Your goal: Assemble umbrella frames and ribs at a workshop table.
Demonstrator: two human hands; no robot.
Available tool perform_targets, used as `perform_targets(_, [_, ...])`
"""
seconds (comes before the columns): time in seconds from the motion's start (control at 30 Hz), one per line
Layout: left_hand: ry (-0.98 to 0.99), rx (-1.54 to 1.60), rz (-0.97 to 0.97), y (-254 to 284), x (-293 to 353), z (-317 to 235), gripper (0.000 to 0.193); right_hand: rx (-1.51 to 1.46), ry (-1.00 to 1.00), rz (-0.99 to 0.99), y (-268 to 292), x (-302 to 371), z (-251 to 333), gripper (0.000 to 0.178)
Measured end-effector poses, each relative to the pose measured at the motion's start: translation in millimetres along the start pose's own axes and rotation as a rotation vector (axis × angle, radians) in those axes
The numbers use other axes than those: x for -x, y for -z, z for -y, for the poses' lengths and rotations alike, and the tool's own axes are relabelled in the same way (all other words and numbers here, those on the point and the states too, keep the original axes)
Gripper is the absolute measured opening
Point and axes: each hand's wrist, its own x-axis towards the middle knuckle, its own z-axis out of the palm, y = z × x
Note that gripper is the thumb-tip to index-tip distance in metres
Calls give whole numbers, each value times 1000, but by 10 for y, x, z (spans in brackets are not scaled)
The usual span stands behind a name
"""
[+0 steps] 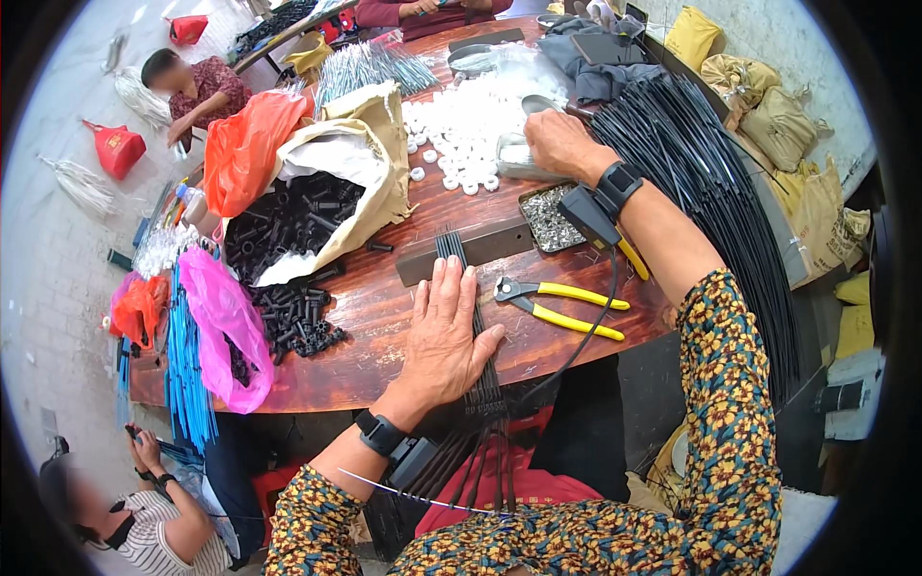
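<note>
The dark metal bar [499, 246] lying on the wooden table [370, 370] is the landmark here. A bundle of thin black rods [449, 247] lies across it, the tips on its far side and the other ends running toward the person, past the table edge. The left hand [444, 331] lies flat on the bundle just on the near side of the bar, fingers stretched straight, pressing on the rods with nothing grasped. The right hand [569, 146], beyond the bar's right end, is curled tightly about the end of a metal scoop [519, 171]; it seems to carry a few white pieces, though the inside is hard to make out. Small white rings [468, 154] are heaped beyond the bar. Touching or just beside its right end sits a dark tray [529, 223] full of small shiny metal bits [555, 213]. Left of the bar, an upturned-mouthed cloth sack [389, 163] holds black tubular parts [288, 221], some spilled beside it. Farther left, a pink bag [213, 302] contains small dark pieces. Yellow-handled pincers [519, 290] lie on the bar's near side.
</note>
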Motion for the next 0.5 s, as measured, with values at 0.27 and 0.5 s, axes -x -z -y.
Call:
perform_targets(0.27, [-1, 6, 10, 3, -9, -26, 77, -95, 51, -195, 35, 64, -19, 12])
perform_targets(0.5, [15, -15, 14, -8, 13, 13, 76, -440, 361, 6, -83, 423, 509, 15])
